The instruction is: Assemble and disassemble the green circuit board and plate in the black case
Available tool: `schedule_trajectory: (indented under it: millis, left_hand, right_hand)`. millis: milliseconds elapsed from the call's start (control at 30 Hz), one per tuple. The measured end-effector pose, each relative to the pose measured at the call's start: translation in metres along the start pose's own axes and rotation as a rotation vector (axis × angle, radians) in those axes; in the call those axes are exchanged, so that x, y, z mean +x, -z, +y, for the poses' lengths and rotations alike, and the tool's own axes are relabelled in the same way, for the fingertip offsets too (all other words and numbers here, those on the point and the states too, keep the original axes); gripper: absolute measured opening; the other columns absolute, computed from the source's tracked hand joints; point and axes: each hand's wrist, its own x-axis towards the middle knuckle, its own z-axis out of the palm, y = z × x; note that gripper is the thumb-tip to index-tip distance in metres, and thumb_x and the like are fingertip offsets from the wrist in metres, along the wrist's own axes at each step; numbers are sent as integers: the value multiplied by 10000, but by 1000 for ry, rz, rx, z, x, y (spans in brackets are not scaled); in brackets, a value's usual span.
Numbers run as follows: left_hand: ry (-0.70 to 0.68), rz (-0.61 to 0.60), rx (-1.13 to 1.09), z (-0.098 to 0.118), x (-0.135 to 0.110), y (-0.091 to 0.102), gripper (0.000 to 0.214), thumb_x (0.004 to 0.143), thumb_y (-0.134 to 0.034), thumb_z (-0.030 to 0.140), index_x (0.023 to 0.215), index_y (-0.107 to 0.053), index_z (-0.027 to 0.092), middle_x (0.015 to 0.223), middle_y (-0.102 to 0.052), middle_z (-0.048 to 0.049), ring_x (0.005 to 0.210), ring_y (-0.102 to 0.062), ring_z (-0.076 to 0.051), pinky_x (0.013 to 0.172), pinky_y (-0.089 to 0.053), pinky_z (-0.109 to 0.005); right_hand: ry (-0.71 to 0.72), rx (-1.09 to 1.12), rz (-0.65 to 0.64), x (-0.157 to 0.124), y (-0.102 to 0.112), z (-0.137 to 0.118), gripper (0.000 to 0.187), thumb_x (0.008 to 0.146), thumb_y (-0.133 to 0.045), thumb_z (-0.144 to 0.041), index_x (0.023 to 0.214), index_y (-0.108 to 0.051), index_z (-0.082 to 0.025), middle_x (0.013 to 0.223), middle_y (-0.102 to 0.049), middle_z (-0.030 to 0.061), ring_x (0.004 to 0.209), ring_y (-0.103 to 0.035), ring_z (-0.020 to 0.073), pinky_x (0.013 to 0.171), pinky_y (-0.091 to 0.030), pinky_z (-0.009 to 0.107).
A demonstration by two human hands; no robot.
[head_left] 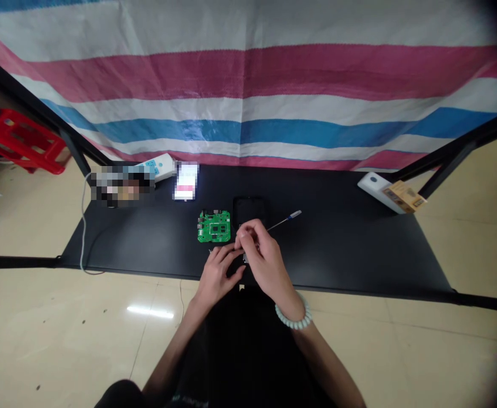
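My right hand (pixel 264 258), with a pale bead bracelet on its wrist, is closed in a pinch above the front of the table; whatever its fingertips hold is too small to make out. Close beside it, my left hand (pixel 217 275) has its fingers stretched toward the right fingertips and its thumb apart. A small silvery piece (pixel 245 258) shows between the hands, partly hidden. Just beyond them lies a black plastic case (pixel 249 205). A green circuit board (pixel 214 226) rests left of the case. The screwdriver (pixel 293 215) points toward my right hand, which hides its tip.
On the black table (pixel 337 243), a lit phone (pixel 186 181) and a white power strip (pixel 163 166) sit at the back left, near a blurred patch. A white box with a brown card (pixel 405 195) stands right. A striped sheet (pixel 243 73) hangs behind; a red stool (pixel 22 139) is at left.
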Motion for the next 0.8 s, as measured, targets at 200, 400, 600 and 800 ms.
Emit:
schedule_trajectory:
  millis: [200, 400, 600, 800]
  left_hand:
    - [1, 0, -8, 0, 0, 0, 403, 994, -713, 227, 1390, -638, 243, 1380, -674, -82, 1197, -604, -273, 1056, -528, -444]
    - [7, -9, 1, -1, 0, 0, 393, 1003, -697, 239, 1391, -642, 257, 1370, -682, -84, 1188, -618, -280, 1041, -539, -460]
    - [23, -12, -8, 0, 0, 0, 381, 1004, -688, 223, 1381, -650, 257, 1419, -672, -73, 1241, -613, -276, 1081, -524, -462]
    - [38, -26, -17, 2, 1, 1, 363, 1019, -684, 249, 1380, -656, 270, 1445, -666, -72, 1266, -616, -268, 1094, -519, -470]
  right_hand:
    - [95, -46, -10, -1, 6, 2, 271, 1128, -420, -408, 1042, -628, -257, 1050, -686, 46, 973, -652, 193, 873, -492, 339]
    - [29, -84, -24, 7, 2, -1, 387, 1147, -316, -456, 919, -559, -259, 823, -636, 7, 802, -610, 184, 775, -453, 347]
    - [-27, 23, -44, 6, 18, 4, 254, 1076, -538, -490, 998, -586, -254, 982, -646, 11, 868, -603, 164, 802, -471, 320]
    - [-148, 281, -62, 6, 34, 6, 278, 971, -695, -500, 923, -643, -231, 870, -663, -1, 658, -513, 124, 575, -407, 277]
